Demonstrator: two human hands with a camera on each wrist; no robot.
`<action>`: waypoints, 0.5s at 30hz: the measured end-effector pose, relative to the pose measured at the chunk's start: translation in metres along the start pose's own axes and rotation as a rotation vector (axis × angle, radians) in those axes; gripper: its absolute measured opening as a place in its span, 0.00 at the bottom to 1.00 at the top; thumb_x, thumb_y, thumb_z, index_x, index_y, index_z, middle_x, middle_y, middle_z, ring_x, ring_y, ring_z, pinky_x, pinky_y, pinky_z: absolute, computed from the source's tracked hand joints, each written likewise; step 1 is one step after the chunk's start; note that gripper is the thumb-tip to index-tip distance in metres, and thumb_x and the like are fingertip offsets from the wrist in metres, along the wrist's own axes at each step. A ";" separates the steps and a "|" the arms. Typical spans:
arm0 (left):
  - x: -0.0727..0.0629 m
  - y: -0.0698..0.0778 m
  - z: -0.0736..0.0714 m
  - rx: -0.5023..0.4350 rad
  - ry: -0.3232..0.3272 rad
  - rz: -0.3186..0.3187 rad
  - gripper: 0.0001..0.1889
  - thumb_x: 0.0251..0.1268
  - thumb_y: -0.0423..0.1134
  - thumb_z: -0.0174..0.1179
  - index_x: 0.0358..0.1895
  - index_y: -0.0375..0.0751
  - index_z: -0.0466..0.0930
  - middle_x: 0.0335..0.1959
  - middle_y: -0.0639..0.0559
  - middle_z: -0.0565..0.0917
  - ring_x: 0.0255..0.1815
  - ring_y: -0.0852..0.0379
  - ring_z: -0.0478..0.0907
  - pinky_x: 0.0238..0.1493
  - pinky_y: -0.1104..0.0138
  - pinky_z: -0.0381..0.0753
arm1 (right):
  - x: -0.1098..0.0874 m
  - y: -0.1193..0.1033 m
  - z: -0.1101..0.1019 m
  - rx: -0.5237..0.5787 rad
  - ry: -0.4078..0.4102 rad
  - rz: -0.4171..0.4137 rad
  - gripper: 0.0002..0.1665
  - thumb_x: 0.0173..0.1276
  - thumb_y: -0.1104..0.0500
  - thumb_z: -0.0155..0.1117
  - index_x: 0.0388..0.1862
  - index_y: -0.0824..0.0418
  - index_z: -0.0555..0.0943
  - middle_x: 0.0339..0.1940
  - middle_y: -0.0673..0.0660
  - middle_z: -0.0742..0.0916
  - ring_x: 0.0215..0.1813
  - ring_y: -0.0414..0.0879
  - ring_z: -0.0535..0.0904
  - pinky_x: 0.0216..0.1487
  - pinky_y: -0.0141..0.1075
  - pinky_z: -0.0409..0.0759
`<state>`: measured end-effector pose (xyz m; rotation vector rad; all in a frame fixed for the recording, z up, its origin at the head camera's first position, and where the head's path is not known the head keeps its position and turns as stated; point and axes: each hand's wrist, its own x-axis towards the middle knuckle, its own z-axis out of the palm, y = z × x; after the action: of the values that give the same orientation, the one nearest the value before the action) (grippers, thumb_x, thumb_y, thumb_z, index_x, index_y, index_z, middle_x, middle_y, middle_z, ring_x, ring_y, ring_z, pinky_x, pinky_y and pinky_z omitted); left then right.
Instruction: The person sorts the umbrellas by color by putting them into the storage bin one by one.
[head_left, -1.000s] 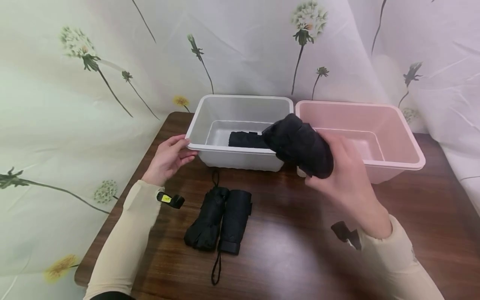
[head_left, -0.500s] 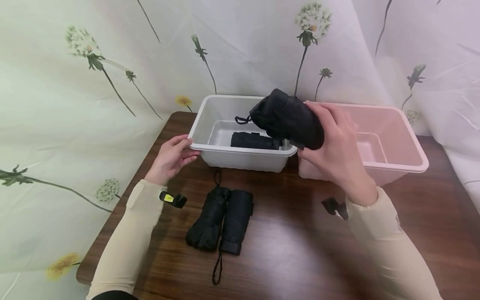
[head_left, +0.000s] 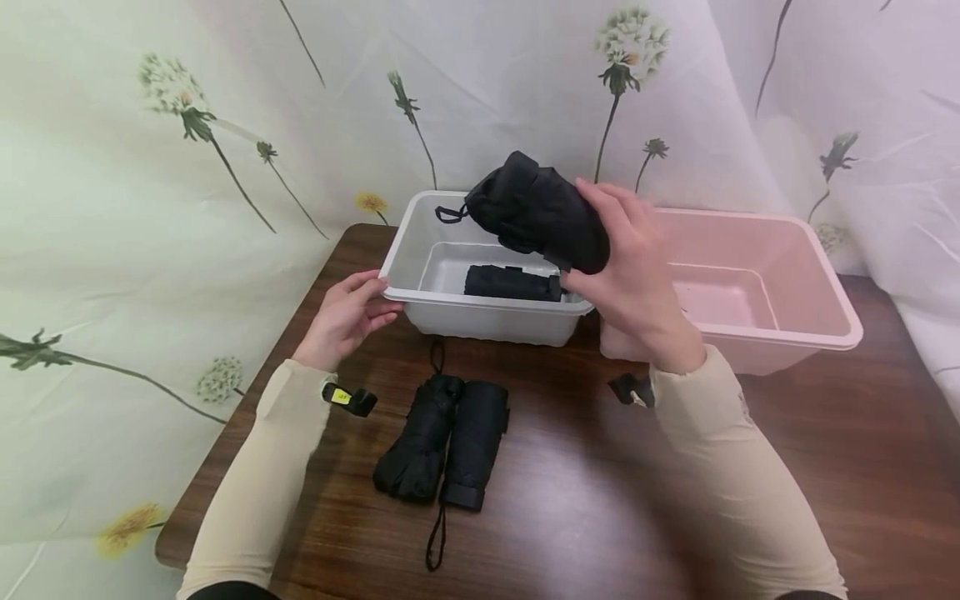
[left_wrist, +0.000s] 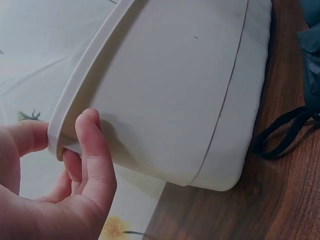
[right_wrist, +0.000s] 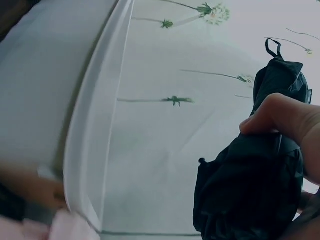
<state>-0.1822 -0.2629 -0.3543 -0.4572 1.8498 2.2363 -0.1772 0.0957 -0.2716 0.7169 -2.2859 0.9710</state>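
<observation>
My right hand [head_left: 637, 267] grips a black folding umbrella [head_left: 536, 212] and holds it above the grey-white plastic bin [head_left: 487, 317]. A wrist loop hangs from the umbrella's far end, and the right wrist view shows its loose black fabric [right_wrist: 250, 185]. At the bin's front left corner my left hand [head_left: 348, 321] pinches the rim; in the left wrist view the fingers [left_wrist: 95, 155] sit under the lip. Another black folding umbrella [head_left: 510, 283] lies inside this bin. On the table, two more lie side by side: a bulky one [head_left: 420, 437] and a slimmer one [head_left: 476, 446].
A pink plastic bin [head_left: 787, 337] stands close to the right of the grey-white one. Both are on a dark wooden table [head_left: 570, 500]. Behind them hangs a pale cloth [head_left: 502, 100] printed with dandelions.
My right hand has carried the umbrella left and up, from between the two bins to over the grey-white one. The left hand has stayed at the rim.
</observation>
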 end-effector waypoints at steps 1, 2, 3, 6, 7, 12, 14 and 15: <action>0.000 0.000 0.000 -0.001 0.001 0.001 0.25 0.69 0.42 0.59 0.66 0.41 0.64 0.52 0.48 0.74 0.33 0.59 0.85 0.37 0.71 0.86 | 0.001 0.000 0.003 0.021 -0.011 0.005 0.47 0.47 0.64 0.74 0.69 0.57 0.69 0.62 0.60 0.76 0.63 0.56 0.70 0.62 0.50 0.68; 0.001 0.000 0.000 -0.002 0.001 0.001 0.25 0.69 0.42 0.59 0.66 0.41 0.64 0.53 0.48 0.74 0.33 0.59 0.84 0.37 0.71 0.86 | 0.002 0.000 0.006 0.041 -0.026 0.014 0.46 0.47 0.64 0.74 0.69 0.56 0.69 0.63 0.60 0.76 0.63 0.56 0.70 0.63 0.50 0.69; 0.001 0.000 0.001 -0.003 0.002 0.001 0.26 0.69 0.42 0.59 0.66 0.41 0.64 0.53 0.48 0.74 0.33 0.59 0.85 0.36 0.71 0.86 | 0.003 0.000 0.009 0.059 -0.043 0.023 0.46 0.48 0.64 0.74 0.69 0.56 0.69 0.63 0.60 0.76 0.63 0.55 0.70 0.63 0.50 0.69; 0.001 -0.001 0.001 -0.007 0.004 0.001 0.26 0.69 0.42 0.59 0.67 0.42 0.63 0.54 0.47 0.73 0.32 0.59 0.85 0.36 0.71 0.86 | 0.006 0.000 0.017 0.076 -0.085 0.035 0.46 0.49 0.62 0.73 0.69 0.56 0.69 0.64 0.59 0.76 0.64 0.55 0.70 0.63 0.51 0.68; 0.001 -0.001 0.001 -0.009 0.004 0.001 0.27 0.69 0.42 0.59 0.67 0.42 0.63 0.54 0.47 0.73 0.32 0.59 0.85 0.36 0.71 0.86 | 0.007 0.000 0.020 0.075 -0.098 0.034 0.46 0.49 0.61 0.73 0.69 0.56 0.69 0.64 0.59 0.76 0.64 0.55 0.70 0.64 0.51 0.67; -0.001 -0.001 0.000 -0.011 -0.001 0.004 0.26 0.69 0.42 0.59 0.66 0.42 0.63 0.52 0.48 0.74 0.32 0.60 0.85 0.36 0.71 0.86 | 0.010 0.003 0.034 0.068 -0.135 0.025 0.47 0.45 0.61 0.74 0.68 0.57 0.70 0.63 0.58 0.77 0.65 0.55 0.70 0.63 0.52 0.67; -0.001 0.000 0.000 -0.008 -0.002 0.007 0.25 0.69 0.42 0.58 0.66 0.42 0.63 0.51 0.49 0.75 0.32 0.60 0.84 0.36 0.71 0.85 | 0.011 0.004 0.040 0.066 -0.153 0.035 0.47 0.45 0.61 0.74 0.68 0.57 0.70 0.63 0.58 0.78 0.65 0.55 0.70 0.63 0.53 0.68; -0.001 -0.001 0.000 -0.003 0.002 0.009 0.25 0.70 0.42 0.58 0.65 0.42 0.64 0.50 0.50 0.75 0.32 0.60 0.84 0.36 0.72 0.85 | 0.011 0.004 0.042 0.067 -0.164 0.044 0.47 0.45 0.61 0.74 0.68 0.57 0.70 0.63 0.58 0.78 0.65 0.55 0.70 0.63 0.53 0.68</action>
<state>-0.1807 -0.2630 -0.3544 -0.4527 1.8540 2.2452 -0.1994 0.0635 -0.2910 0.8035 -2.4296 1.0480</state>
